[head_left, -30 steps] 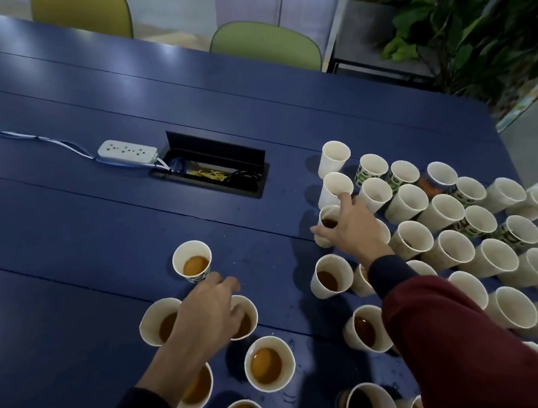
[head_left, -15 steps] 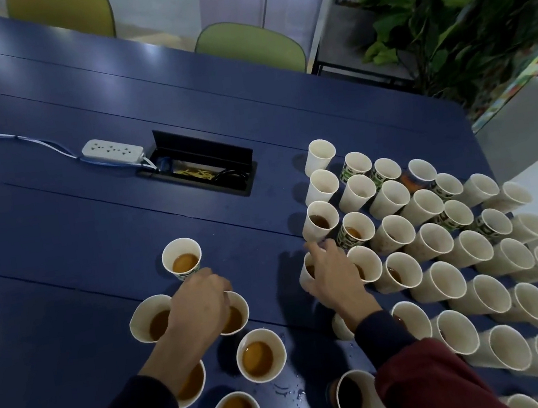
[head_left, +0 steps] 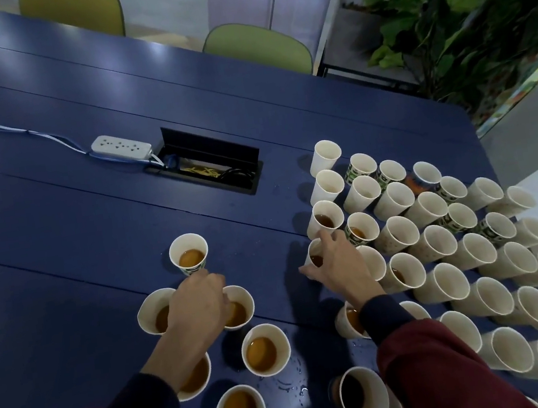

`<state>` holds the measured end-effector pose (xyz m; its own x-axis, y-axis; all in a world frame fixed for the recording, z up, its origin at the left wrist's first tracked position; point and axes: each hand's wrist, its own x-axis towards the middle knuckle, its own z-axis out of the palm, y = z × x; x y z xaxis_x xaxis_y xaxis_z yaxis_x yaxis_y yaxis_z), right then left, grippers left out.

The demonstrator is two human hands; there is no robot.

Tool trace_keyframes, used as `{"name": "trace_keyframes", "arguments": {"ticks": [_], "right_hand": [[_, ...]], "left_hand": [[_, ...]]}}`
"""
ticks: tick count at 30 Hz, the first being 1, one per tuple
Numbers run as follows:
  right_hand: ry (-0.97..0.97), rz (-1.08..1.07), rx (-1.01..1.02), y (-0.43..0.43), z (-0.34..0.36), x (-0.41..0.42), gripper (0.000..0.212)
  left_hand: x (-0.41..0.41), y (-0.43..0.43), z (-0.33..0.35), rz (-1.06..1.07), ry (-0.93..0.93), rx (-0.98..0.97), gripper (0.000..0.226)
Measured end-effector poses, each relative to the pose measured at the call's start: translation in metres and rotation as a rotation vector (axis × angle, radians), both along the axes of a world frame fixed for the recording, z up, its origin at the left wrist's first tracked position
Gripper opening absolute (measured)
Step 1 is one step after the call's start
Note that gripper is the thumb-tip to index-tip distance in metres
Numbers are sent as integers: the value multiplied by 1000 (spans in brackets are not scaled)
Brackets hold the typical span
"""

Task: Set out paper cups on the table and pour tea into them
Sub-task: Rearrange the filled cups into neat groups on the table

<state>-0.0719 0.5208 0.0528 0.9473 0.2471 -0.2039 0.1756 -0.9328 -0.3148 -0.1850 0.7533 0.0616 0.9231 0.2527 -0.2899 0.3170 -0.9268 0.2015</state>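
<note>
Barely shifted, my left hand (head_left: 198, 303) hovers over the poured cups (head_left: 264, 349) on the desk (head_left: 57, 233), fingers (head_left: 214, 282) curled at one rim, grip unclear. My right hand (head_left: 339, 270) has dropped back a row, pinching a part-filled cup (head_left: 316, 257) at the block's edge, likely to join that group.

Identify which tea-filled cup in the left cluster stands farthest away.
The white paper cup standing alone beyond the left hand, nearest the white power strip; it shows green print.
</note>
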Motion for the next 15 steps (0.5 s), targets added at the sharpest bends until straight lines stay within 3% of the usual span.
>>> {"name": "trace_keyframes", "arguments": {"ticks": [4,10,15], "right_hand": [[-22,-8,16,-3,2,-6,81],[-253,-34,130,4,13,-37,77],[-157,98,344,27,23,-81,66]], "left_hand": [[-3,3,1,15,33,47,18],[-5,7,0,-5,60,87,21],[-8,6,6,-11,30,59,17]]}}
